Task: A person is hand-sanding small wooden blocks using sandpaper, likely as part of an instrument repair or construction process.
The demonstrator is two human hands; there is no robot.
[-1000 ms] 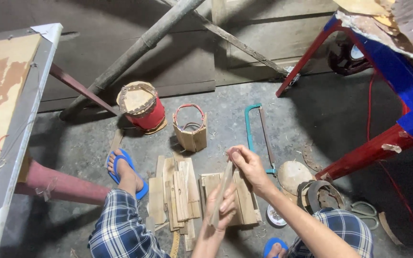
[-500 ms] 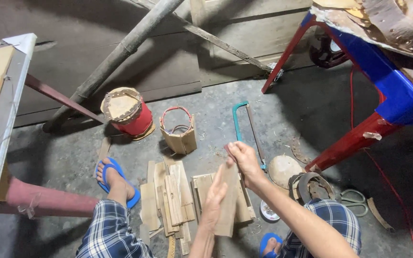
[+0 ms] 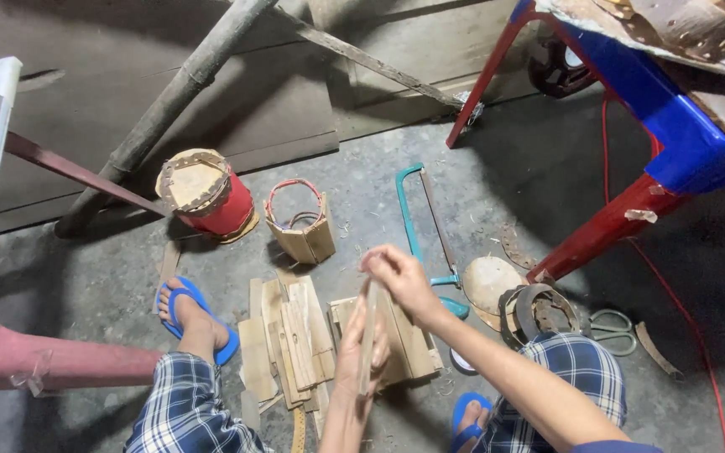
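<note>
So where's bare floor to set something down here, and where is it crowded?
Bare floor lies left of the red can, and more between the saw and the red table leg. It is crowded around the slat piles under both hands and by the scissors.

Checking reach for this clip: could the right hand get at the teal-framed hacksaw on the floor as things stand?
Probably yes: the teal-framed hacksaw lies uncovered just beyond the right hand, but that hand's fingers hold a thin wooden slat.

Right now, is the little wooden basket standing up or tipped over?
Standing up. The small wooden basket sits on the floor with its open top and red rim facing upward, beside the red container.
</note>
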